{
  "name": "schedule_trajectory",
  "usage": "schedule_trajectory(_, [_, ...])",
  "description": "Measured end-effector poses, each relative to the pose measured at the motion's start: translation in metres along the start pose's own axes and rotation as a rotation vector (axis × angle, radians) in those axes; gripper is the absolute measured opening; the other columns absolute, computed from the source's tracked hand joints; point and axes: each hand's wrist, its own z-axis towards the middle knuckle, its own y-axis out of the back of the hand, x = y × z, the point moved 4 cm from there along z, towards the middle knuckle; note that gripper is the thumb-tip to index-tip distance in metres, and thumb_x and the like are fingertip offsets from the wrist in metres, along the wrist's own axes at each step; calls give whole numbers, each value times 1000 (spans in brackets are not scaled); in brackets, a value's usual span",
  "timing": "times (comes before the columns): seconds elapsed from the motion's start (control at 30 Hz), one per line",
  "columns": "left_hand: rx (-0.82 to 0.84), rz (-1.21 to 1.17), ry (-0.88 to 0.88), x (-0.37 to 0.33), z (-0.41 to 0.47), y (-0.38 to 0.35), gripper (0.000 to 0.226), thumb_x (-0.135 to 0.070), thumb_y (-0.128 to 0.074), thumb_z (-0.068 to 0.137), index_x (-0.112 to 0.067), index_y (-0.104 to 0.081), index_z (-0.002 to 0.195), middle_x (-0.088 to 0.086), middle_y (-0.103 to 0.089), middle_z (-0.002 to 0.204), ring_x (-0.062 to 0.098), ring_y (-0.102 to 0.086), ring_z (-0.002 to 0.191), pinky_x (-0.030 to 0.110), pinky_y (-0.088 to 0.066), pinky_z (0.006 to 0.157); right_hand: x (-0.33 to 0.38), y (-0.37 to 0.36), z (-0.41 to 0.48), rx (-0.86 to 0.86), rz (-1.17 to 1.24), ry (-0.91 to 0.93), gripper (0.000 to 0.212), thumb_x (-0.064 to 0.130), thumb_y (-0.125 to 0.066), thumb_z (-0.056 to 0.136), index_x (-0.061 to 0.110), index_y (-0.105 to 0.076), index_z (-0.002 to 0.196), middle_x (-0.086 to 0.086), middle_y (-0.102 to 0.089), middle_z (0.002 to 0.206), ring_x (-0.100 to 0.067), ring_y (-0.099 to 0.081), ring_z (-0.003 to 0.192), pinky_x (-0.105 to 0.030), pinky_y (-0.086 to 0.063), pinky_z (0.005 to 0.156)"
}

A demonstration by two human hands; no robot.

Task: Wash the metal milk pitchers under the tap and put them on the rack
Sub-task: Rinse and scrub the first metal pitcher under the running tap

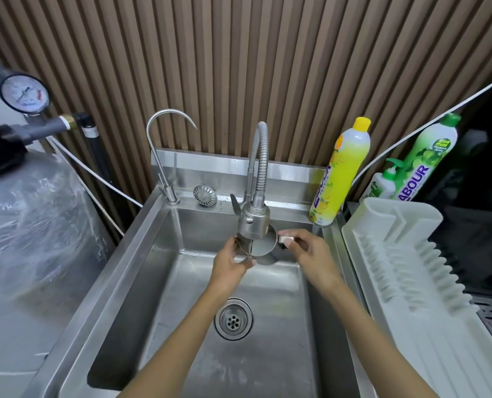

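A metal milk pitcher is held over the steel sink, right below the head of the flexible tap, which hides its upper part. My right hand grips its handle on the right side. My left hand holds the pitcher's rim and body on the left. The white plastic rack stands to the right of the sink with nothing on it. I cannot tell whether water is running.
A thin gooseneck tap and a loose strainer sit on the sink's back ledge. A yellow soap bottle, a green bottle and a pump bottle stand behind the rack. A wrapped grey tank with a pressure gauge is left.
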Motion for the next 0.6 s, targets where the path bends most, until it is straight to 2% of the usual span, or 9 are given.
schedule_trajectory(0.07, [-36, 108, -66, -9, 2, 4, 55, 9, -68, 72, -16, -52, 118, 2, -63, 113, 15, -57, 107, 13, -44, 86, -11, -5, 1, 12, 110, -80, 20, 4, -53, 90, 13, -68, 100, 0, -66, 103, -12, -59, 99, -5, -42, 82])
schedule_trajectory(0.13, [-47, 218, -138, -20, 1, 8, 69, 8, -68, 72, -17, -46, 132, -2, -60, 116, 10, -54, 106, 10, -41, 88, -25, -16, -1, 39, 292, -192, 22, 4, -51, 91, 18, -67, 93, -4, -65, 104, -18, -58, 105, -23, -44, 97])
schedule_trajectory(0.2, [-38, 357, -236, -29, -1, 10, 75, 7, -68, 73, -16, -39, 139, -13, -45, 135, 12, -42, 129, 23, -31, 109, -36, -30, -3, 65, 513, -281, 21, 0, -47, 92, 12, -64, 91, -11, -61, 105, -23, -54, 106, -37, -39, 108])
schedule_trajectory(0.27, [4, 503, -298, -34, -4, 13, 76, 0, -69, 76, -17, -34, 141, -32, -20, 133, 11, -20, 141, 39, -12, 119, -43, -44, -5, 100, 689, -320, 18, -4, -43, 93, 4, -59, 95, -15, -57, 106, -23, -52, 105, -38, -37, 110])
schedule_trajectory(0.3, [27, 553, -301, -34, -5, 16, 77, -4, -70, 76, -18, -32, 142, -36, -15, 130, 11, -17, 142, 39, -6, 118, -44, -49, -6, 120, 738, -328, 18, -4, -42, 93, 3, -57, 97, -15, -57, 106, -23, -53, 104, -35, -39, 108])
schedule_trajectory(0.33, [53, 562, -297, -33, -6, 20, 79, -11, -72, 76, -20, -31, 142, -35, -19, 133, 13, -21, 142, 39, -7, 118, -44, -53, -7, 139, 764, -330, 18, -4, -41, 94, 3, -57, 98, -15, -59, 104, -23, -55, 102, -31, -43, 104])
schedule_trajectory(0.43, [90, 560, -284, -32, -12, 32, 84, -42, -69, 67, -29, -33, 142, -12, -45, 130, 12, -47, 123, 35, -38, 106, -43, -59, -14, 173, 739, -346, 17, -1, -40, 95, 2, -56, 101, -11, -65, 94, -18, -63, 90, -27, -49, 94])
schedule_trajectory(0.5, [64, 672, -236, -29, -16, 37, 92, -67, -56, 61, -30, -32, 142, -8, -49, 124, 10, -50, 116, 30, -43, 97, -42, -57, -19, 189, 623, -353, 17, 4, -41, 96, 1, -58, 100, -7, -67, 86, -13, -66, 80, -27, -53, 87])
schedule_trajectory(0.6, [59, 757, -111, -14, -20, 40, 101, -85, -40, 57, -30, -34, 141, -9, -51, 130, 13, -49, 119, 37, -43, 100, -36, -47, -25, 217, 420, -364, 16, 10, -45, 96, 4, -60, 95, -3, -66, 80, -7, -68, 65, -23, -58, 68])
